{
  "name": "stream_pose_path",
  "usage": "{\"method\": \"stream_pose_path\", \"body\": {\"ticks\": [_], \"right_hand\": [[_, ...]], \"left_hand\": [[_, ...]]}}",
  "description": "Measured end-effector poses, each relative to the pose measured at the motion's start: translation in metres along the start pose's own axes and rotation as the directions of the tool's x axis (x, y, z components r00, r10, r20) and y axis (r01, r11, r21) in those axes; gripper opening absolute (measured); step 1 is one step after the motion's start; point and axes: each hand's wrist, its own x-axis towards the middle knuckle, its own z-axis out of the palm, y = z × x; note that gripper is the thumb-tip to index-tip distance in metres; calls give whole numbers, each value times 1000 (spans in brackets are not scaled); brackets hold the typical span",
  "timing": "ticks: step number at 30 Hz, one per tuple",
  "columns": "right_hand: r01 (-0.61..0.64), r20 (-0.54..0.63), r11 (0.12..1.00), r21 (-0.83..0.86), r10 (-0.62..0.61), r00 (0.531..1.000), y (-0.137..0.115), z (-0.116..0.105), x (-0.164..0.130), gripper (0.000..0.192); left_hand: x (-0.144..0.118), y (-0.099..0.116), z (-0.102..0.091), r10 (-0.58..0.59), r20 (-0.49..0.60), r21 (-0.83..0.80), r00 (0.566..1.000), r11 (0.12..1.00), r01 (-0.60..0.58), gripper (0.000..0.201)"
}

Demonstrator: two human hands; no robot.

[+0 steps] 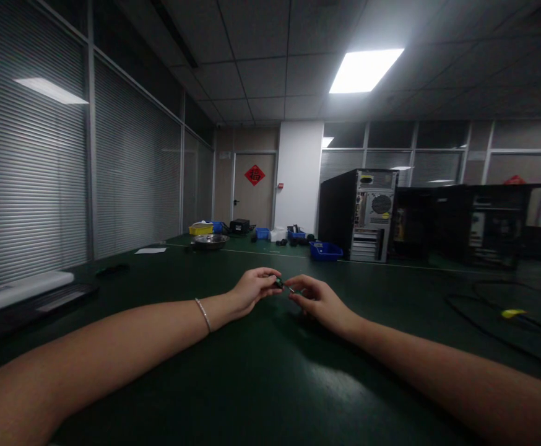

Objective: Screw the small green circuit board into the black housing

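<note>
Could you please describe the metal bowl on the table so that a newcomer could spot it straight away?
Start at the door with the red sign on the far wall. Just below and left of it, on the green table, sits the metal bowl. It alone is round and shiny; its neighbours are yellow and blue plastic bins.

Both arms stretched out over dark green bench (270, 384). Left hand (251, 290) pinches a small dark part (278, 283) at its fingertips; right hand (317, 300) meets it, fingers (298, 286) on a thin light bit sticking out of the part. What the part is: too small to tell. Silver bracelet (203, 314) on left wrist. Far back: computer tower (358, 214) with rear panel showing, blue bin (325, 250) just beside it, metal bowl (210, 241), yellow bin (200, 229). Black cable (479, 322) lies right.
</note>
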Motion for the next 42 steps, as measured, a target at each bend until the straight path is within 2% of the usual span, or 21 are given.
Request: {"method": "stream_pose_path", "body": {"ticks": [6,14,18,22,31,39,42], "right_hand": [[37,9,999,-38,-37,999,-10,-3,-5,30],[28,42,999,30,-29,999,-16,-1,-6,34],[20,39,998,52,-22,999,-11,0,-3,38],[5,23,998,57,-6,1000,-7,-1,-1,40],[-9,-47,998,58,12,999,-4,-2,-1,42],[-5,-39,1000,24,6,999,-3,-3,-1,42],[15,-21,1000,26,-15,1000,-4,-3,-2,40]], "left_hand": [[3,-2,-7,-52,90,-25,995,998,55,18],[2,2,-11,-90,201,-76,976,991,107,27],[1,3,-9,-85,149,-88,985,991,99,29],[2,4,-8,-57,42,-90,998,994,60,18],[1,3,-1,-63,-18,17,998,998,63,19],[4,0,-1,-32,45,180,998,983,23,27],[7,-3,-1,-3,54,208,999,978,-9,23]]}}
